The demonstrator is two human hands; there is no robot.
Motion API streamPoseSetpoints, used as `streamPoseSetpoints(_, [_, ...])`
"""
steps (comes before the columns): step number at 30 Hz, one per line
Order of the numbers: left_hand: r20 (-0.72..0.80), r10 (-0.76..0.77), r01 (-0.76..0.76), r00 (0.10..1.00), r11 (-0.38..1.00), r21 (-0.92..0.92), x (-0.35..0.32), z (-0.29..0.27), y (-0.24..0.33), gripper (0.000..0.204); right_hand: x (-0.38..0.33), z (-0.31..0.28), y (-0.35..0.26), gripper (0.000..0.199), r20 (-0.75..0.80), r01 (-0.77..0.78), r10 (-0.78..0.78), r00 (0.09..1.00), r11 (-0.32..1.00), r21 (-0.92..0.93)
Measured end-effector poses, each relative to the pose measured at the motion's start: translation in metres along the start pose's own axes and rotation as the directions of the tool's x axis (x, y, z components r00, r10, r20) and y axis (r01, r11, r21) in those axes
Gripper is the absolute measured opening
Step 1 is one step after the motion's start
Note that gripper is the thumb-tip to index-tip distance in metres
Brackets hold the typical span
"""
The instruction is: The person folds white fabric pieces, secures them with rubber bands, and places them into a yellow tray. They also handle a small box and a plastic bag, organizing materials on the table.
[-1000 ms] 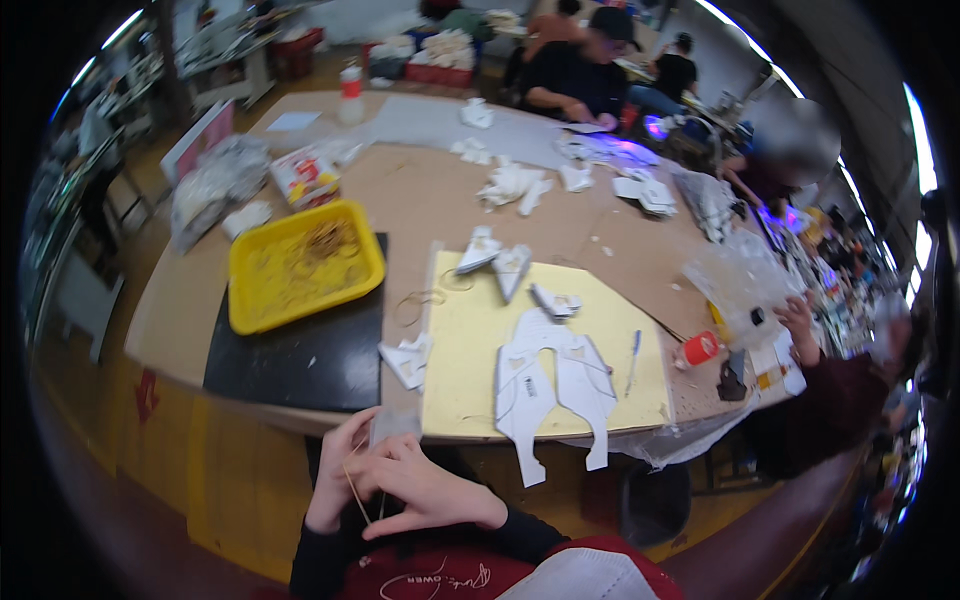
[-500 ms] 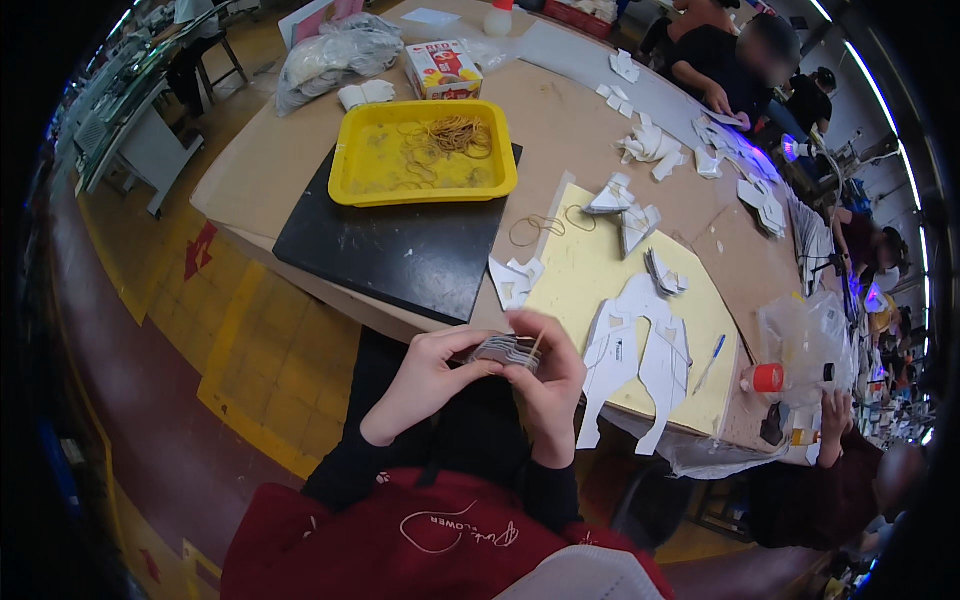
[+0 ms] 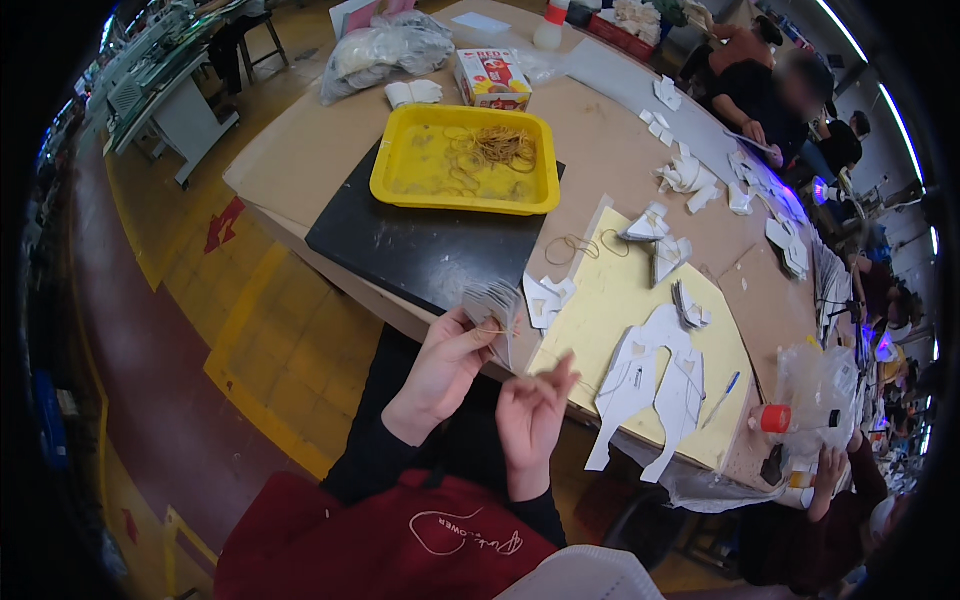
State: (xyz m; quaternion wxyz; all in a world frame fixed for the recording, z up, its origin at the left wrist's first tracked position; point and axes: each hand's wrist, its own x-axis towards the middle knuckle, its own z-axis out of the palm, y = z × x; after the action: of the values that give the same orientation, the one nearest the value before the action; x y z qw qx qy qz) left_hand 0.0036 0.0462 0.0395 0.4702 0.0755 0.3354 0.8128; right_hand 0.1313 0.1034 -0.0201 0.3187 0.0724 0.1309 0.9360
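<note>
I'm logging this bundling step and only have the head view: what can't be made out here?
- Count of pieces in the grey stack: edges too fine, partly hidden by the left hand.
- Whether the right hand grips the rubber band: too thin to follow.
- Contents of the clear bag: blurred by plastic, near the rim.
- Table's far end: cut off by the top edge.

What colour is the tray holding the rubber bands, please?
Bright yellow; the tray shows best in the head view.
</note>
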Motion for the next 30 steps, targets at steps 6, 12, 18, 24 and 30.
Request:
streamPoseSetpoints(6, [0.03, -0.114, 0.111, 0.993, 0.991, 0.08, -0.005, -0.02, -0.009, 0.028, 0.04, 0.042, -0.01, 0.049, -0.481, 0.03, -0.084, 0.872, 0.992, -0.119])
streamPoseSetpoints(12, [0.063, -0.21, 0.214, 0.976, 0.974, -0.074, -0.011, -0.027, -0.006, 0.031, 0.038, 0.023, -0.043, 0.046, -0.02, -0.284, 0.3, 0.954, 0.878, -0.385])
streamPoseSetpoints(18, [0.233, -0.275, 0.354, 0.933, 0.819, -0.452, -0.006, -0.04, -0.003, 0.034, 0.016, 0.03, -0.038, 0.037, -0.124, -0.126, 0.025, 0.992, 0.151, -0.98])
streamPoseSetpoints(24, [0.22, -0.383, 0.429, 0.897, 0.874, -0.23, -0.016, -0.013, 0.007, 0.032, 0.03, 0.047, -0.045, 0.032, -0.034, 0.126, -0.151, 0.988, 0.91, -0.394])
streamPoseSetpoints(30, [0.128, -0.214, 0.201, 0.968, 0.973, 0.11, -0.011, -0.016, 0.002, 0.032, 0.033, 0.043, -0.024, 0.068, -0.107, -0.031, -0.042, 0.993, 0.799, -0.601])
